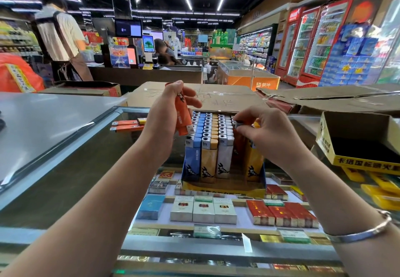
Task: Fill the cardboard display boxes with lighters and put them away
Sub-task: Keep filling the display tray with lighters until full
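A cardboard display box [223,187] stands on the glass counter, packed with rows of upright lighters [208,134] in blue, yellow and white. My left hand [167,112] grips orange lighters [183,117] just left of the box, above its rim. My right hand [266,129] pinches the top of a lighter [239,124] in the orange row on the box's right side. A gap shows in that row at the front. Two more orange lighters [127,125] lie flat on the glass to the left.
An empty yellow display box [337,147] sits at the right. Large cardboard cartons [227,99] lie behind the filled box. Cigarette packs [203,208] show under the glass counter [71,168]. A person in an apron [61,36] stands far left behind another counter.
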`<state>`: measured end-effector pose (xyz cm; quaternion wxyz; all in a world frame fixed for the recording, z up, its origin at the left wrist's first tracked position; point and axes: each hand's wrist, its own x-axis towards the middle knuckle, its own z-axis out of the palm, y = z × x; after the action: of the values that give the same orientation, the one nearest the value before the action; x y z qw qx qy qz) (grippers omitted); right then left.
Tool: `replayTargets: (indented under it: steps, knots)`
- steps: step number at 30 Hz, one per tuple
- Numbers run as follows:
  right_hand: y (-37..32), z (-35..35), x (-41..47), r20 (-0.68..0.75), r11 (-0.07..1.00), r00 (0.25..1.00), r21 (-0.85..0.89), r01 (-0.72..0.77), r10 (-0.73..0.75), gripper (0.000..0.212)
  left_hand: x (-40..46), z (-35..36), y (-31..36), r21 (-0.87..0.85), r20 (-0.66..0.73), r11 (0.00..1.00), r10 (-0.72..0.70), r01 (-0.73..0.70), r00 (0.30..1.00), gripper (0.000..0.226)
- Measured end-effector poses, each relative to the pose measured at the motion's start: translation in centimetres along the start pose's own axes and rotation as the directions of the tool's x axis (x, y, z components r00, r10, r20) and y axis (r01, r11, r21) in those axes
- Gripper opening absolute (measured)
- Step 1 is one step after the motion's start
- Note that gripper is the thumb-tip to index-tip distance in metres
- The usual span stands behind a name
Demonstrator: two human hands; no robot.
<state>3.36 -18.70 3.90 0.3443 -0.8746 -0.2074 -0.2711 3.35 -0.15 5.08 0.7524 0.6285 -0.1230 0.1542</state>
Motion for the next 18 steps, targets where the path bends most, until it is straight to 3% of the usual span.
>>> replayTargets:
  steps: [8, 13, 18]
  knots:
    - [0.05, -0.14, 0.3, 0.11, 0.994, 0.989, 0.034, -0.107, 0.103, 0.01, 0.25, -0.3, -0.36, 0.017, -0.052, 1.0, -0.006, 0.007, 0.999, 0.033]
    - [0.25, -0.39, 0.27, 0.146, 0.988, 0.979, -0.08, -0.134, 0.145, 0.013, 0.17, -0.28, -0.24, -0.048, -0.036, 0.998, -0.04, 0.039, 0.999, 0.027]
    - [-0.51, -0.25, -0.34, -0.039, 0.994, 0.999, -0.107, 0.028, -0.032, 0.022, 0.32, -0.36, -0.38, -0.048, 0.031, 0.997, -0.056, 0.058, 0.998, 0.004]
